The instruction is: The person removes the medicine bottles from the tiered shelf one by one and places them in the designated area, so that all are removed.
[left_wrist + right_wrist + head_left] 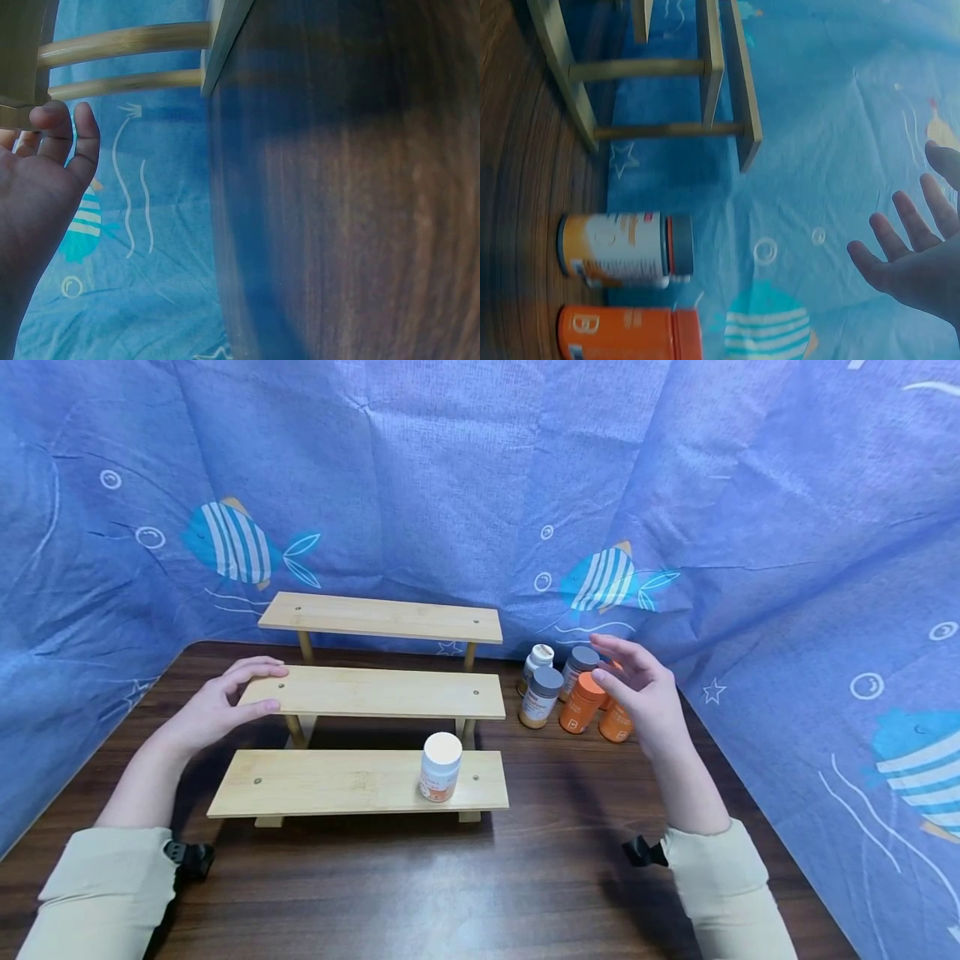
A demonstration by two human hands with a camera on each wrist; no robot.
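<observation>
A three-tier wooden step shelf (375,693) stands on the table. My left hand (232,693) grips the left end of its middle tier, thumb at the front edge and fingers toward the back edge; in the left wrist view its fingertips (86,124) meet the board's end. One white bottle with a white cap (440,768) stands upright on the lowest tier, right of the middle. My right hand (637,689) hovers with parted fingers over the bottle group at the right, holding nothing. Nearest it are orange bottles (581,703), partly hidden by the hand.
Grey-capped bottles (540,697) and a small white-capped bottle (537,664) stand beside the orange ones, right of the shelf. A blue fish-patterned cloth (450,485) hangs behind and along the sides of the dark wooden table (420,885).
</observation>
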